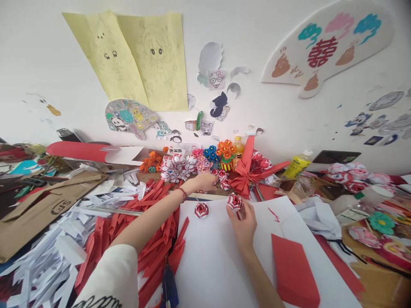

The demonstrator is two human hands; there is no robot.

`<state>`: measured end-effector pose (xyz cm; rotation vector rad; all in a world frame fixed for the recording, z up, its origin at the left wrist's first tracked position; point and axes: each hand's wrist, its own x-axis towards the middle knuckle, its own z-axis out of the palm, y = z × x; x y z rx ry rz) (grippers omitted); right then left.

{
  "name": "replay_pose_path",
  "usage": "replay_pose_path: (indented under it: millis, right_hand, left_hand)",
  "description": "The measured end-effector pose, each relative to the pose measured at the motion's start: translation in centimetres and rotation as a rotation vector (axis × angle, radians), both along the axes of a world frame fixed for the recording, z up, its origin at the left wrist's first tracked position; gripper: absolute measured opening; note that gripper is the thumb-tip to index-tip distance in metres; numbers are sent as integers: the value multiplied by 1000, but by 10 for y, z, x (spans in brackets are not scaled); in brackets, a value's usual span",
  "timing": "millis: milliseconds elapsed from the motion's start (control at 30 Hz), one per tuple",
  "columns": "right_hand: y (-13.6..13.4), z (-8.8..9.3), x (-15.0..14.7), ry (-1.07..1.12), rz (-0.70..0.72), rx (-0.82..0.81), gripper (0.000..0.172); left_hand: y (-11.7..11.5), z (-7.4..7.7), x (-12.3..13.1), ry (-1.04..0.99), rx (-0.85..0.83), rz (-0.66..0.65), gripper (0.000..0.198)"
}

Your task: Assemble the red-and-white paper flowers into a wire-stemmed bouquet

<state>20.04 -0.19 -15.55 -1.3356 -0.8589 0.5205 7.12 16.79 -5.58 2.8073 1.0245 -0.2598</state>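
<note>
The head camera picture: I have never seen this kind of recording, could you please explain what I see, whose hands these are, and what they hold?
There is no machine. One camera sits on a person's head and looks down at their own two hands. The right hand holds a small red and white paper rose over a white sheet. A second rose lies on that sheet. The left hand reaches forward to more paper flowers by the wall. Red paper strips and white strips lie in piles at the left.

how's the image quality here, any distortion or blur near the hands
Head view: strong wide-angle warp, wall and desk edges bow outward; light even and bright, shadows soft. Right hand on a paper rose is fairly sharp; left hand slightly soft; frame corners smear.
</note>
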Motion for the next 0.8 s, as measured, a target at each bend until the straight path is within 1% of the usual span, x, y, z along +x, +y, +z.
replay_pose_path:
  millis: [67, 133, 200, 300, 400, 467, 567, 700, 800]
  right_hand:
    - [2, -5, 2, -15, -30, -59, 67]
    - [5, -10, 3, -53, -25, -111, 68]
    - [6, -12, 2, -130, -11, -149, 67]
    - [6, -12, 1, -235, 35, -145, 63]
    - [6, -11, 0, -263, 56, -141, 60]
    - [6, -12, 1, -265, 45, -159, 60]
    - [7, -16, 4, -276, 26, -186, 60]
    - [9, -22, 6, -329, 46, -200, 58]
    - [10, -18, 5, -377, 34, -167, 64]
  left_hand:
    - [7, -16, 20, -23, 82, 4, 38]
    - [11, -34, 38, -43, 150, -14, 50]
    - [13, -50, 51, -44, 192, -39, 54]
    - [16, -68, 60, -43, 230, -65, 45]
    - [18, -75, 55, -65, 253, -77, 43]
    - [17, -72, 44, -86, 262, -84, 49]
    - [13, -57, 22, -114, 281, -118, 50]
    - [-3, -29, -8, -165, 341, -191, 36]
    - [-19, -16, -22, -211, 374, -234, 30]
